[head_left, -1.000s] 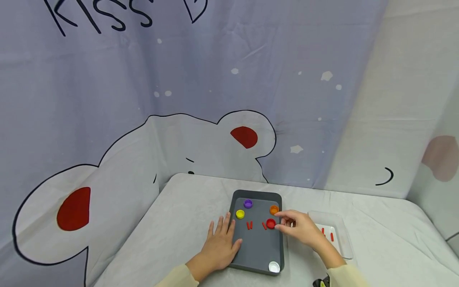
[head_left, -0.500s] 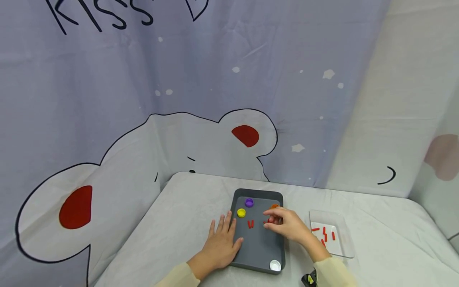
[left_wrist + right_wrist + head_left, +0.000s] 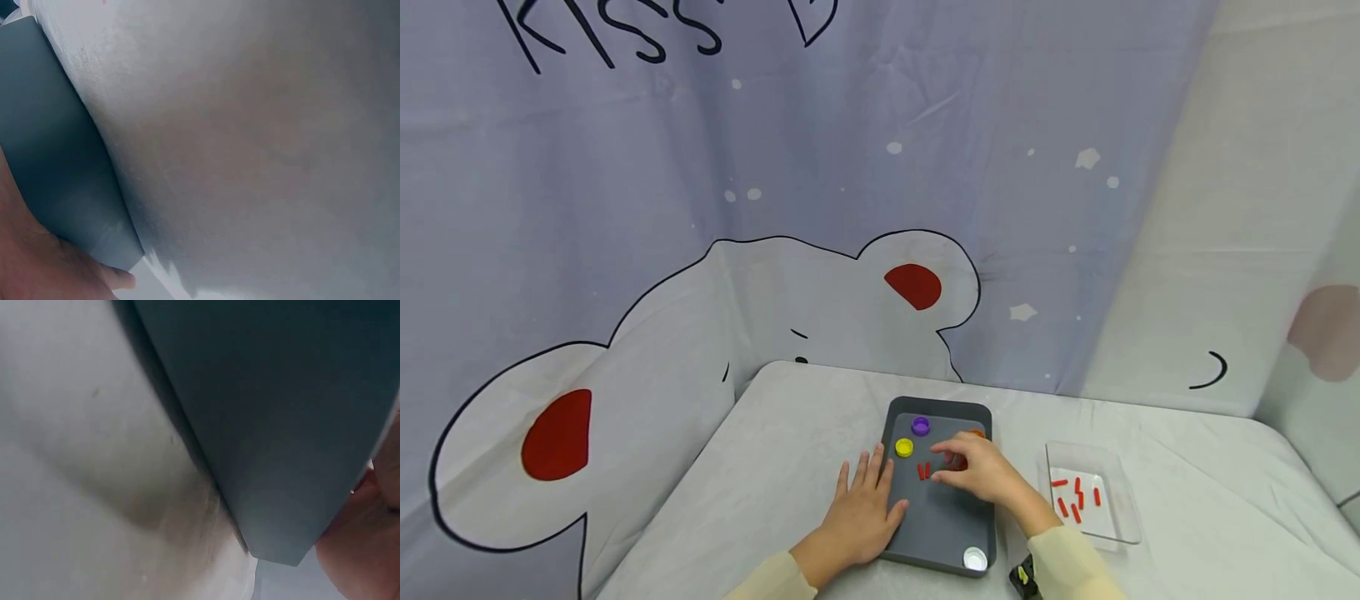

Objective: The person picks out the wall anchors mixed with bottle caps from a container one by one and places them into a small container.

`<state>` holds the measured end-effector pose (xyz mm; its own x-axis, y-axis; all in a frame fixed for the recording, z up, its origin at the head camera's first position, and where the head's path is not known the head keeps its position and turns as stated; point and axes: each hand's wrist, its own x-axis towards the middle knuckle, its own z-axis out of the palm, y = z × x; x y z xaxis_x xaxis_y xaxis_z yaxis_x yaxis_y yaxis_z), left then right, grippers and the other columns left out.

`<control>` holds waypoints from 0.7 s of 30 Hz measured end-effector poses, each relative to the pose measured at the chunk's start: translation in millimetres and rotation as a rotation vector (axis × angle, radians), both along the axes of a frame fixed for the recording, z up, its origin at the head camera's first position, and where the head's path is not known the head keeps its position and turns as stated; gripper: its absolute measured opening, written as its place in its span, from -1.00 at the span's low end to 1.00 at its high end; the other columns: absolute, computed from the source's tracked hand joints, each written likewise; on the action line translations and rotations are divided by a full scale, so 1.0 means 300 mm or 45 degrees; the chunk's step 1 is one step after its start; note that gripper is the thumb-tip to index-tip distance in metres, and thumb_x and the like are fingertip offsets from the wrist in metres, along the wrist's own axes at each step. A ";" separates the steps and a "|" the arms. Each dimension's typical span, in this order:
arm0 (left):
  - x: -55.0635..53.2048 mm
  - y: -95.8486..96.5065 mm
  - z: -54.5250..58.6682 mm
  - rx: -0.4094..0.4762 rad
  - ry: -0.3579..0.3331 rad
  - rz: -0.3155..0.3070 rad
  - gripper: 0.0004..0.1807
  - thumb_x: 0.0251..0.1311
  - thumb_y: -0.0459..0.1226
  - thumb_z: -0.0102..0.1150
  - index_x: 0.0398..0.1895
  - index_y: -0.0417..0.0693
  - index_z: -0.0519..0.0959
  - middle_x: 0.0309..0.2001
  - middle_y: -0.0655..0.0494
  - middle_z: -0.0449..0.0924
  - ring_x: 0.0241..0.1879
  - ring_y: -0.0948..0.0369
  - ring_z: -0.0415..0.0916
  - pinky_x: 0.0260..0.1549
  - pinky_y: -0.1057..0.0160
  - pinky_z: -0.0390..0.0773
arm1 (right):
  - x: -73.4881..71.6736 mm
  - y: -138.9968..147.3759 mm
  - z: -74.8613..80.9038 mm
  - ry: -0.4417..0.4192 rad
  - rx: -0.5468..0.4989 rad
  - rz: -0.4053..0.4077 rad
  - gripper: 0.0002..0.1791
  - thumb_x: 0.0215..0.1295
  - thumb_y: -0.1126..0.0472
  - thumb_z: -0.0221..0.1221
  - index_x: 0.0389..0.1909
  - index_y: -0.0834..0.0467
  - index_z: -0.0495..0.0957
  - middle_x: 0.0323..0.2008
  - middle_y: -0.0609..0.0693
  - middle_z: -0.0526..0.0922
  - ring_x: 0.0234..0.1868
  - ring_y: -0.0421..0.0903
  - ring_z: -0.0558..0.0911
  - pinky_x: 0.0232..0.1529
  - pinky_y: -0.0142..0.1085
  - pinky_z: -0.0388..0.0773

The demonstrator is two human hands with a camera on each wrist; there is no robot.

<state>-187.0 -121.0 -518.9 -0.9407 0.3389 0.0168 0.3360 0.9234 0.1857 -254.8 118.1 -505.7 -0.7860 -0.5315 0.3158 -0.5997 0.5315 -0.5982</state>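
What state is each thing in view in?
Grey tray: lying flat
Left hand: straight fingers, at tray's left edge
Right hand: over tray, grip unclear
Purple cap: lying flat
Yellow cap: lying flat
Red cap: mostly hidden
Orange cap: partly hidden
White cap: in tray's corner
Two red sticks: on tray
Clear box: holds red sticks

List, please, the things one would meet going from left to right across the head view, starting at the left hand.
Bare left hand with straight fingers → two short red sticks lying on the dark grey rectangular tray → bare right hand → transparent rectangular box with more red sticks inside.
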 end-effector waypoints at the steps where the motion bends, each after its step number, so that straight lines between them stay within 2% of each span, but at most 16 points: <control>1: -0.001 -0.001 -0.003 -0.006 0.001 -0.001 -0.24 0.54 0.14 -0.22 0.56 -0.20 0.18 0.63 -0.16 -0.15 0.57 -0.19 -0.08 0.43 -0.35 -0.12 | -0.002 -0.004 0.000 0.008 0.027 0.004 -0.55 0.18 0.06 0.46 0.03 0.22 0.70 -0.30 -0.03 0.61 -0.34 -0.18 0.52 -0.32 -0.36 0.50; 8: -0.010 -0.005 -0.021 0.004 0.029 -0.009 -0.24 0.53 0.14 -0.21 0.55 -0.21 0.20 0.63 -0.17 -0.13 0.57 -0.20 -0.08 0.42 -0.36 -0.11 | -0.025 -0.028 0.002 0.060 0.238 -0.052 -0.54 0.10 0.02 0.50 0.02 0.09 0.74 -0.23 -0.01 0.57 -0.24 -0.15 0.41 -0.23 -0.24 0.41; 13: -0.017 -0.006 -0.035 0.017 0.075 -0.010 -0.25 0.53 0.13 -0.20 0.55 -0.21 0.21 0.62 -0.16 -0.11 0.56 -0.20 -0.06 0.42 -0.35 -0.10 | -0.041 -0.045 -0.002 0.099 0.337 -0.113 -0.53 0.02 -0.03 0.54 -0.02 0.02 0.77 -0.19 -0.06 0.55 -0.18 -0.11 0.44 -0.08 -0.08 0.43; 21: -0.006 -0.007 -0.023 0.041 0.088 -0.018 -0.25 0.53 0.13 -0.20 0.52 -0.25 0.24 0.61 -0.19 -0.07 0.55 -0.22 -0.02 0.41 -0.36 -0.07 | -0.042 -0.069 -0.019 0.092 0.466 -0.170 -0.51 -0.03 -0.11 0.55 -0.05 -0.05 0.78 -0.11 -0.05 0.56 -0.07 -0.01 0.47 0.08 0.12 0.40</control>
